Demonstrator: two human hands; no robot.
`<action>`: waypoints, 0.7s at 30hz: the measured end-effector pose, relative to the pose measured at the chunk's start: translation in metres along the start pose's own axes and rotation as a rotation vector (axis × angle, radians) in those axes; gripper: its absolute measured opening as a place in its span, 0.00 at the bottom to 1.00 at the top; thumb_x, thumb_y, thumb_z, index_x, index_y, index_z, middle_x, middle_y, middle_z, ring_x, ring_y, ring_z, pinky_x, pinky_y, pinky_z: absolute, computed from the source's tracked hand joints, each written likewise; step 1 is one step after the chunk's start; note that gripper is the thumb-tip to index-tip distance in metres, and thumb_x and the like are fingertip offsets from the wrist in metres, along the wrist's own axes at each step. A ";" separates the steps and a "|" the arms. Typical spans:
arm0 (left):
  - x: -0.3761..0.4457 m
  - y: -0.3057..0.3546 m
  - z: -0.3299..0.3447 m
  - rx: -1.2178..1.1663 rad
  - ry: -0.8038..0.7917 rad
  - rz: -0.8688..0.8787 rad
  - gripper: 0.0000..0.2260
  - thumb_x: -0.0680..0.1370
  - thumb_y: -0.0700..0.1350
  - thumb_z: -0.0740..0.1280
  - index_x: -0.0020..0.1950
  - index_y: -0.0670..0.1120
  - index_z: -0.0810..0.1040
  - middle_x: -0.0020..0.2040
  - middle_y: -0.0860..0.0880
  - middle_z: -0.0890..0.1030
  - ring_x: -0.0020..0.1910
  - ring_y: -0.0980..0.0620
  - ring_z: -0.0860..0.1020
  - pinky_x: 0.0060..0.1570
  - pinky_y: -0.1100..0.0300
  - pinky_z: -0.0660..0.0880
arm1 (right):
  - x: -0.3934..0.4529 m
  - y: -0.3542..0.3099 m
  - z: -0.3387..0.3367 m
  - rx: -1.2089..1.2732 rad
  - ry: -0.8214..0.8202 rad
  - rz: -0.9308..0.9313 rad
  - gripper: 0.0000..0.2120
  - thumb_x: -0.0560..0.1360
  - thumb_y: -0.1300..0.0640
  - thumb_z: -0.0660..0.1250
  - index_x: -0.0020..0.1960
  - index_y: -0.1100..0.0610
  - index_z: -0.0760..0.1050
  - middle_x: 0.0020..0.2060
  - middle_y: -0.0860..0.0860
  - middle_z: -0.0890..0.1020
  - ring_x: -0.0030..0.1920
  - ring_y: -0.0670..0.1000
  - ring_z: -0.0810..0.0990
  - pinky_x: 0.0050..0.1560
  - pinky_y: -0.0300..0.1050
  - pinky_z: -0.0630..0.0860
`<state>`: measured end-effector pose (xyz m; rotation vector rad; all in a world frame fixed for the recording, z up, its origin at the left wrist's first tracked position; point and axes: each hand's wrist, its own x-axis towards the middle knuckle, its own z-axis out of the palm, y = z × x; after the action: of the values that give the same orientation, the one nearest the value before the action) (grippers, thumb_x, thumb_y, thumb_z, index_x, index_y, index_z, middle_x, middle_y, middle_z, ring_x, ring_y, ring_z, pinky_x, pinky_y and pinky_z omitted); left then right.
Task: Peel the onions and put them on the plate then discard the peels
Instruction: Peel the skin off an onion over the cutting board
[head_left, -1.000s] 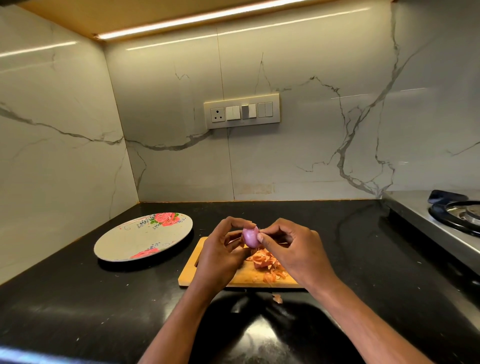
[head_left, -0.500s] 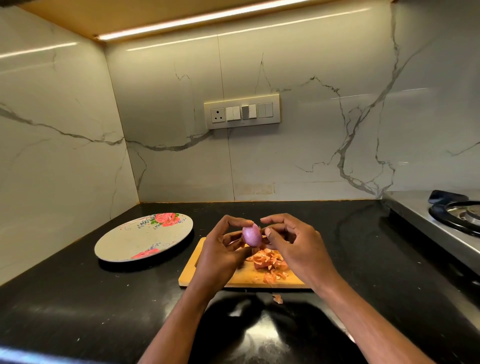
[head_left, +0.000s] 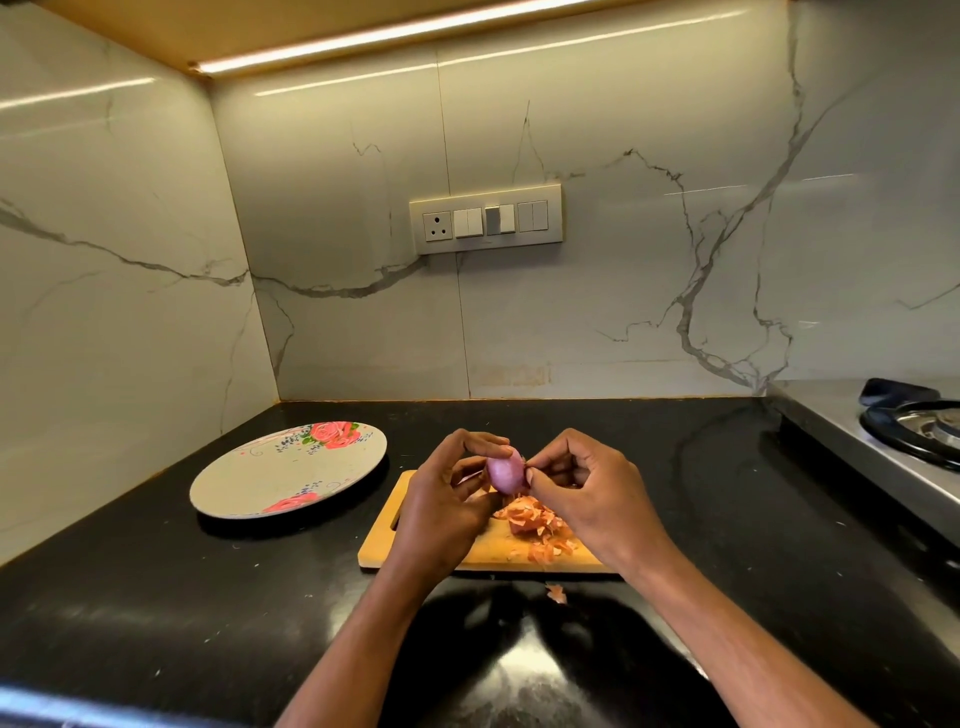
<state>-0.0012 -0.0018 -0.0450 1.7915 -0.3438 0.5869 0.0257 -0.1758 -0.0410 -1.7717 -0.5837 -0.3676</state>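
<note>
While the left hand (head_left: 441, 512) cradles the small purple onion (head_left: 506, 472) above the wooden cutting board (head_left: 488, 553), catching orange peels (head_left: 537, 522), the right hand (head_left: 582, 493) pinches its tip; the floral plate (head_left: 249, 488) waits beside.

The tabletop (head_left: 156, 613) is black polished stone, glossy enough to mirror the light. On it lies a cutting board (head_left: 498, 551) of pale, matt wood. The peels (head_left: 537, 525) heaped on the board look thin, dry and papery, while the onion (head_left: 505, 472) above the board has a smooth, faintly shiny skin. Left of the board, the plate (head_left: 260, 483) has a matt, flower-printed face. Right of the board, the stove (head_left: 852, 441) is brushed metal. Behind the board, the wall (head_left: 623, 322) is glossy veined marble.
</note>
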 end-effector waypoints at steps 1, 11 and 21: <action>0.000 0.000 0.000 -0.003 -0.004 -0.003 0.18 0.71 0.30 0.76 0.53 0.50 0.79 0.57 0.55 0.82 0.59 0.55 0.81 0.55 0.60 0.80 | 0.000 0.001 0.000 -0.008 0.008 -0.002 0.04 0.74 0.58 0.75 0.44 0.51 0.81 0.39 0.46 0.85 0.41 0.43 0.83 0.41 0.35 0.78; 0.001 0.002 -0.001 0.051 0.008 -0.043 0.21 0.71 0.31 0.76 0.54 0.53 0.78 0.58 0.56 0.81 0.60 0.54 0.80 0.56 0.56 0.81 | 0.001 -0.002 -0.002 0.182 -0.002 0.042 0.05 0.78 0.62 0.71 0.50 0.53 0.82 0.44 0.49 0.85 0.48 0.47 0.86 0.46 0.40 0.83; -0.001 0.005 0.000 0.011 -0.015 -0.079 0.21 0.71 0.30 0.75 0.56 0.51 0.77 0.60 0.53 0.81 0.57 0.52 0.83 0.54 0.51 0.82 | 0.003 0.001 -0.004 0.153 0.006 0.019 0.08 0.73 0.59 0.76 0.51 0.52 0.81 0.41 0.48 0.87 0.45 0.47 0.86 0.48 0.46 0.84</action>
<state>-0.0048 -0.0033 -0.0416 1.8120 -0.2790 0.5205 0.0289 -0.1795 -0.0387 -1.6280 -0.5750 -0.3068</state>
